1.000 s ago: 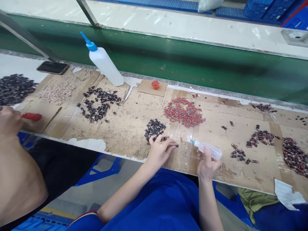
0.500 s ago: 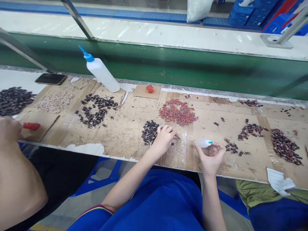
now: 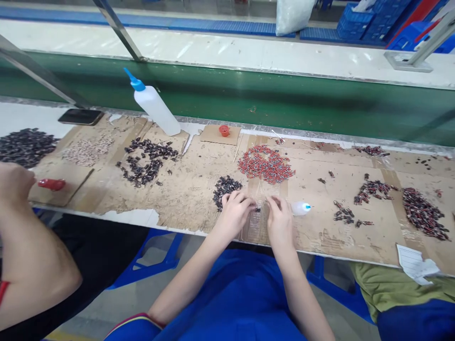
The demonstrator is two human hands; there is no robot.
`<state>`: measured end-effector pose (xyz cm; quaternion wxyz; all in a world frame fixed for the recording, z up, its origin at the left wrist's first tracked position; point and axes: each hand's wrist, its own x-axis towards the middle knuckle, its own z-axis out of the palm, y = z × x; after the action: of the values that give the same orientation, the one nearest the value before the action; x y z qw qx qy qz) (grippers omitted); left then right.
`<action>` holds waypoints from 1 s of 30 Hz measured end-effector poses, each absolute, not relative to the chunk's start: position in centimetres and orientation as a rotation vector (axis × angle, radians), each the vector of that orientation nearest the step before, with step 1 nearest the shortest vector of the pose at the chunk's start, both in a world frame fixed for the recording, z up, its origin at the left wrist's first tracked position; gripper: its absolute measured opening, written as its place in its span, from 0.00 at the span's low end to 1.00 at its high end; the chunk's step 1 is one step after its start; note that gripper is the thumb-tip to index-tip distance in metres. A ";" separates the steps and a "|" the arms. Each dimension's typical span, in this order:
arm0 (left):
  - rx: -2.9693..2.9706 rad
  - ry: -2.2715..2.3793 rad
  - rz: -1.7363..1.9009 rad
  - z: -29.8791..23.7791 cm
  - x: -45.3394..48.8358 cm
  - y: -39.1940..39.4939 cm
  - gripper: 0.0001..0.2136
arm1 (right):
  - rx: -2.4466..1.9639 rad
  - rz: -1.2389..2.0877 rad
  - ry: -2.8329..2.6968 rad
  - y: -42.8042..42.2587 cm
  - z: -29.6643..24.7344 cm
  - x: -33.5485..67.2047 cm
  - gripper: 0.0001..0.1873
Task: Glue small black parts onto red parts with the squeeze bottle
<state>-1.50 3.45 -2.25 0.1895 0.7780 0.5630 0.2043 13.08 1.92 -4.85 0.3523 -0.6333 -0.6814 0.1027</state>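
Black part (image 3: 258,209) at the left hand (image 3: 232,212), left of the small bottle (image 3: 300,208).
Both left and right hand (image 3: 280,220) have fingers bunched; whether either grips, I cannot tell. Best steadied low over the worktop (image 3: 197,189), clear of the red pile (image 3: 266,166) beyond and left of the small bottle.

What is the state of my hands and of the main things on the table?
Left hand: fingers bent, dark part at the fingertips
Right hand: fingers bent, grip unclear
Small bottle: lying on its side, blue tip on
Large bottle: standing, blue nozzle on
Phone: flat, screen dark
Red pile: loose, spread out
Cardboard: torn, stained, taped
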 end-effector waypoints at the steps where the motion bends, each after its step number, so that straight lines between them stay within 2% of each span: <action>1: 2.175 1.596 0.581 -2.5 -1.5 3.2 0.04 | -1.672 0.266 -1.803 2.6 -5.0 13.2 0.21; 10: 2.063 1.529 0.689 -3.9 -0.9 2.7 0.05 | -1.827 0.219 -1.879 2.8 -5.1 13.8 0.16; 15: 1.868 1.430 0.892 -3.8 -1.5 2.5 0.06 | -1.843 0.219 -1.841 2.6 -4.9 13.2 0.17; 22: 1.744 1.398 1.020 -3.5 -1.6 1.8 0.08 | -1.707 0.529 -1.662 2.3 -4.2 13.7 0.16; 26: 1.664 1.411 1.053 -3.3 -1.3 1.6 0.07 | -1.588 0.915 -1.319 2.0 -3.6 13.2 0.13; 30: 1.575 1.416 1.084 -3.1 -1.0 1.5 0.07 | -1.456 1.050 -0.997 1.9 -3.2 12.3 0.15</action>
<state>-0.99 1.48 -3.14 0.3720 0.6146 0.5523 0.4229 12.30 1.87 -3.21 0.5177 -0.6066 -0.4153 0.4376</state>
